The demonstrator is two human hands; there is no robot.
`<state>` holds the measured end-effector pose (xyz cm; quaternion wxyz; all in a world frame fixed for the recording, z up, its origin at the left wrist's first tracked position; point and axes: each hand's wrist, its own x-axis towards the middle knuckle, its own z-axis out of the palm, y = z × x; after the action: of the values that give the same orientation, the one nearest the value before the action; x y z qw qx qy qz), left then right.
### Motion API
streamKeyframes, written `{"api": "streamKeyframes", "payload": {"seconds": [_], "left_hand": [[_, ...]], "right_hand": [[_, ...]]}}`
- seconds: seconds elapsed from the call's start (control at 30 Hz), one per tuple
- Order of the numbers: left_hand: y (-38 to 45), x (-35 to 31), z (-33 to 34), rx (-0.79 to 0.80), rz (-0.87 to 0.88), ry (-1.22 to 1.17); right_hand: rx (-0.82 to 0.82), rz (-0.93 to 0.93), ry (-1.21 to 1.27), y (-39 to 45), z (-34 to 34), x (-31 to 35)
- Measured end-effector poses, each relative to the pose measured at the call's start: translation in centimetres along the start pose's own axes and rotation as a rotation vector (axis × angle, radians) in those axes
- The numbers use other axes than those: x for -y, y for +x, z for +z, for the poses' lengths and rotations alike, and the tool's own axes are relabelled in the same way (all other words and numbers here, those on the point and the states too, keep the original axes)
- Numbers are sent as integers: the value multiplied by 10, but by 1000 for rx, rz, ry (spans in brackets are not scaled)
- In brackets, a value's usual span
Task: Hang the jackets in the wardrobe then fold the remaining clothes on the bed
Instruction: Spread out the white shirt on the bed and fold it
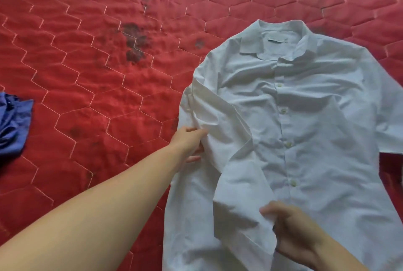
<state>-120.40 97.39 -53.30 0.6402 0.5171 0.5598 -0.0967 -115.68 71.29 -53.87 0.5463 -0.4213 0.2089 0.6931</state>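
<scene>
Shirt [305,107], white, buttoned, lies face up on the bed [98,63], collar pointing away from the person, toward the right side of the view. Its left-side sleeve is folded across the front panel. Left hand [189,142] grips the shirt's side edge near the sleeve fold, fingers curled into the cloth. Right hand [292,231] pinches the cuff end of the folded sleeve low on the shirt front. Bed cover is red, quilted in hexagons, with dark blotches. Blue cloth [13,124] sits crumpled at the left edge, well apart from the shirt.
</scene>
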Motion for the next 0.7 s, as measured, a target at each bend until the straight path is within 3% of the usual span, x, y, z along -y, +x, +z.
{"api": "streamKeyframes", "payload": {"seconds": [0.1, 0.17, 0.23, 0.33, 0.37, 0.4, 0.43, 0.57, 0.63, 0.7], "left_hand": [[-3, 3, 11, 77, -154, -70], [-9, 8, 20, 150, -219, -105], [-10, 17, 31, 155, -141, -94], [-10, 26, 42, 2, 59, -113], [-10, 26, 45, -9, 70, -157], [-10, 27, 47, -2, 68, -201], [-11, 28, 49, 16, 57, -237], [-19, 31, 50, 112, 21, -377], [-21, 35, 46, 103, 24, -426], [-22, 37, 41, 89, 38, -421]], "right_hand": [[-127, 4, 27, -1, 0, -8], [-305, -77, -122, 1, 7, -17], [-498, -174, -360, 4, 6, -25], [-954, -778, -833, 2, 7, -29], [-955, -1010, -927, 1, 14, -30], [-917, -1093, -1015, 0, 26, -34], [-855, -1101, -1123, 4, 37, -42], [-854, -487, -1479, 23, 64, -72], [-911, -487, -1498, 27, 62, -77], [-873, -599, -1391, 25, 55, -71]]}}
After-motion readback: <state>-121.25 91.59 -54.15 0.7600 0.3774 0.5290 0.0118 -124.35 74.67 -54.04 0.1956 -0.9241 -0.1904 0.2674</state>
